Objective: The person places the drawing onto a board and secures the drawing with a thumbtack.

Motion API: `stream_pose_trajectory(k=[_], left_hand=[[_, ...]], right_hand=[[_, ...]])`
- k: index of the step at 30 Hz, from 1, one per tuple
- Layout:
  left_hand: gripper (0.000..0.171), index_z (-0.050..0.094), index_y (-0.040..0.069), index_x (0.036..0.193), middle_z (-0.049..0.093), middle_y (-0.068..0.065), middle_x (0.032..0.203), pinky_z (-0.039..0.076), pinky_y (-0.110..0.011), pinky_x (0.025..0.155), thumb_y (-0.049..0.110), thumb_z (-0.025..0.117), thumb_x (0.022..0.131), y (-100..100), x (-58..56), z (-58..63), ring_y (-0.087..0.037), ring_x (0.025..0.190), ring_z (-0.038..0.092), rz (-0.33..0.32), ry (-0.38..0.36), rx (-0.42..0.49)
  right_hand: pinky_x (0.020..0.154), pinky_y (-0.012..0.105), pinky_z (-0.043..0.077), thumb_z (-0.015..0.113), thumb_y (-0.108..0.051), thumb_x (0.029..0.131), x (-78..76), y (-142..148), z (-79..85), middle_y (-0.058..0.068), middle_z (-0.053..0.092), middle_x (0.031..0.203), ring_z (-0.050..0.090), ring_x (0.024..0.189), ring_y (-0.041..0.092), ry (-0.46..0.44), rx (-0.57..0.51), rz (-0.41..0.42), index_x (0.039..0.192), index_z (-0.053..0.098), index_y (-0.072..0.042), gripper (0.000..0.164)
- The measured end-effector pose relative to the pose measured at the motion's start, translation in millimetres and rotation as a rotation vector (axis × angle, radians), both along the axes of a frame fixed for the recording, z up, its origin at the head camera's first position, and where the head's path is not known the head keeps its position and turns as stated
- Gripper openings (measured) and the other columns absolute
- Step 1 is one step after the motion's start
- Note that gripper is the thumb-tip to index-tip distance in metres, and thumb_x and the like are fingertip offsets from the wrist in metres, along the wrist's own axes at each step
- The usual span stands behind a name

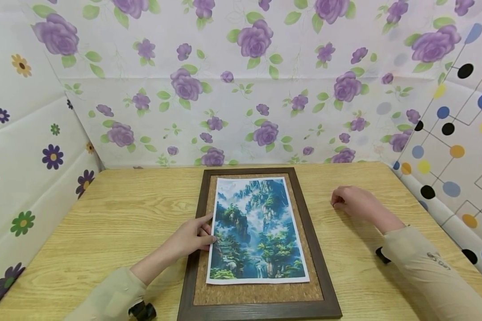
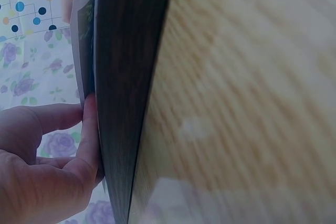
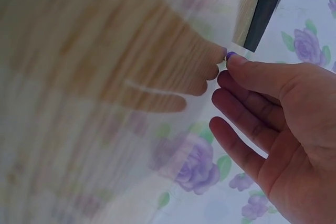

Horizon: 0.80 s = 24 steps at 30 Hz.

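A landscape print [image 1: 257, 232] of misty cliffs and waterfalls lies on a cork board [image 1: 261, 294] with a dark wooden frame [image 1: 265, 310]. My left hand [image 1: 190, 236] reaches over the frame's left side and pinches the print's left edge between thumb and fingers. That edge stands a little off the cork in the left wrist view, where the left hand [image 2: 58, 156] shows beside the frame [image 2: 126, 77]. To the right of the board, my right hand [image 1: 355, 203] is just over the table. Thumb and forefinger of the right hand [image 3: 278, 114] pinch a small purple pushpin [image 3: 230, 55], mostly covered by the fingertips.
The board lies on a light wood-grain table [image 1: 144, 200]. Behind it hangs a white cloth with purple roses [image 1: 225, 89]. Patterned cloths with flowers [image 1: 24, 156] and coloured dots [image 1: 451, 151] close off the left and right sides.
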<state>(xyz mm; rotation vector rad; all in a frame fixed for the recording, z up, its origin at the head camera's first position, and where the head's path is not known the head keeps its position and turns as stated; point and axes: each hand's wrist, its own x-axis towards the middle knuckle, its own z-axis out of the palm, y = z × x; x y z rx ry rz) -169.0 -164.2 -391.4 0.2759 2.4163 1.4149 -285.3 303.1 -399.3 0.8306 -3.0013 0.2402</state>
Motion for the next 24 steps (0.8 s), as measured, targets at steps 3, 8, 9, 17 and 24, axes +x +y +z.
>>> stream_pose_trajectory(k=[3,8,9,17,24], left_hand=[[0.072,0.025,0.0,0.156,0.057,-0.011,0.094,0.061,-0.033,0.074,0.006,0.062,0.095,0,0.0,-0.5,-0.015,0.08,0.063,0.001,-0.004,0.004],[0.072,0.024,-0.002,0.156,0.056,-0.012,0.094,0.062,-0.033,0.074,0.005,0.062,0.095,0,-0.8,-1.0,-0.015,0.08,0.063,-0.012,0.001,0.011],[0.072,0.024,-0.002,0.156,0.056,-0.012,0.094,0.062,-0.033,0.073,0.005,0.062,0.094,0,-0.7,-1.2,-0.015,0.08,0.063,-0.014,0.003,0.011],[0.072,0.025,-0.003,0.155,0.057,-0.011,0.094,0.061,-0.033,0.072,0.006,0.062,0.094,-1,-0.7,-2.1,-0.015,0.078,0.062,-0.025,0.016,0.005],[0.073,0.024,-0.004,0.155,0.056,-0.011,0.093,0.061,-0.033,0.071,0.005,0.063,0.094,-2,-0.9,-1.8,-0.015,0.078,0.062,-0.03,0.02,0.009]], right_hand=[[0.062,0.027,0.049,0.072,-0.007,0.089,-1.9,-2,2.1,-0.006,0.066,0.081,0.057,0.07,0.005,-0.003,-0.006,0.0,0.085,0.069,-0.017,0.011],[0.063,0.029,0.05,0.073,-0.006,0.087,-10.8,-12,13.6,-0.004,0.066,0.08,0.058,0.07,0.008,0.044,0.015,0.038,0.084,0.069,-0.016,0.01],[0.063,0.03,0.051,0.073,-0.007,0.087,-12.4,-15,17.1,-0.003,0.067,0.081,0.059,0.071,0.008,0.053,0.019,0.046,0.084,0.069,-0.015,0.01],[0.065,0.032,0.051,0.071,-0.009,0.09,-25.8,-43,41.6,-0.001,0.067,0.083,0.06,0.072,0.011,0.072,0.018,0.082,0.087,0.069,-0.013,0.006],[0.072,0.036,0.055,0.067,-0.008,0.093,-40.7,-70,58.4,0.002,0.069,0.088,0.063,0.078,0.014,0.039,-0.031,0.115,0.092,0.071,-0.008,0.004]])
